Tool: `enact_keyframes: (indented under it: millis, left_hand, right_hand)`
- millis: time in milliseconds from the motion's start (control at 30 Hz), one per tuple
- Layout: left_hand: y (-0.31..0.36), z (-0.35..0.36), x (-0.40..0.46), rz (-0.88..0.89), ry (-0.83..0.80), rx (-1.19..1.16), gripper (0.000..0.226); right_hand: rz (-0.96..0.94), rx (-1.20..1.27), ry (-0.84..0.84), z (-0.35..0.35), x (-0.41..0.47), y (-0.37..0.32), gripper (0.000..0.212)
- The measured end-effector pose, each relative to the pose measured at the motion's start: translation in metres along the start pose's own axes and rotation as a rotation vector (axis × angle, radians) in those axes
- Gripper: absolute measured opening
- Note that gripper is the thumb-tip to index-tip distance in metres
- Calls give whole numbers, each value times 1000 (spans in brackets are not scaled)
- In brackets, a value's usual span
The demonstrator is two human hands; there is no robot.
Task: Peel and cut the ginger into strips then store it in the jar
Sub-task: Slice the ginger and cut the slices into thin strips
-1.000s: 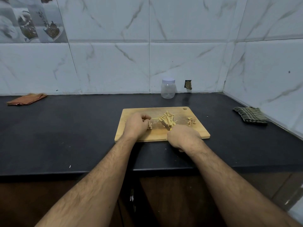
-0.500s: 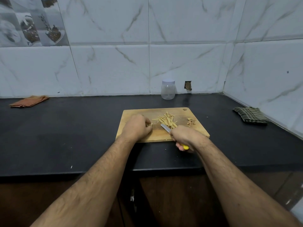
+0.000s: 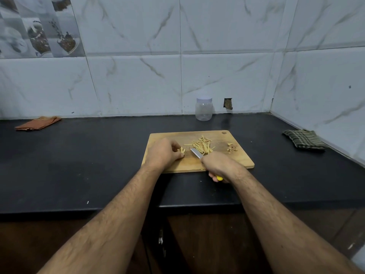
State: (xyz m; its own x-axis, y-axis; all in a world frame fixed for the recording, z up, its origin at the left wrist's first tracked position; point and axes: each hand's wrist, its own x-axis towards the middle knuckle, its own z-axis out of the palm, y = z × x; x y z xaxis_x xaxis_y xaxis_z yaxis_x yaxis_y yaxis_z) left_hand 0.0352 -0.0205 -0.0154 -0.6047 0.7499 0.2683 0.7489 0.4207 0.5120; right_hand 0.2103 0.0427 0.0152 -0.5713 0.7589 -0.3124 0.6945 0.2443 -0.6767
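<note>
A wooden cutting board (image 3: pixel 240 162) lies on the black counter. On its left half my left hand (image 3: pixel 163 153) pinches a small piece of ginger (image 3: pixel 182 151) against the wood. My right hand (image 3: pixel 218 167) grips a yellow-handled knife (image 3: pixel 196 153); the blade points up-left, just right of the ginger piece. A pile of cut ginger strips (image 3: pixel 202 145) lies in the board's middle, and a small heap of peelings (image 3: pixel 231 148) sits to the right. The clear jar (image 3: pixel 203 109) with a white lid stands closed by the back wall.
An orange cloth (image 3: pixel 37 123) lies at the far left of the counter (image 3: pixel 79 155). A green checked cloth (image 3: pixel 304 139) sits at the right beside the tiled side wall. The counter's front edge runs below my forearms.
My right hand has drawn back toward me, so the blade and yellow handle end now show. My left hand stays on the ginger piece, which now shows more at the fingertips.
</note>
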Motion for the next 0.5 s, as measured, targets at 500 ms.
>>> enact_keyframes:
  millis: [500]
  left_hand:
    - [26,7,-19,-94,213,-129,16]
  right_hand:
    - [-40,-205,88,4,-4,2,33]
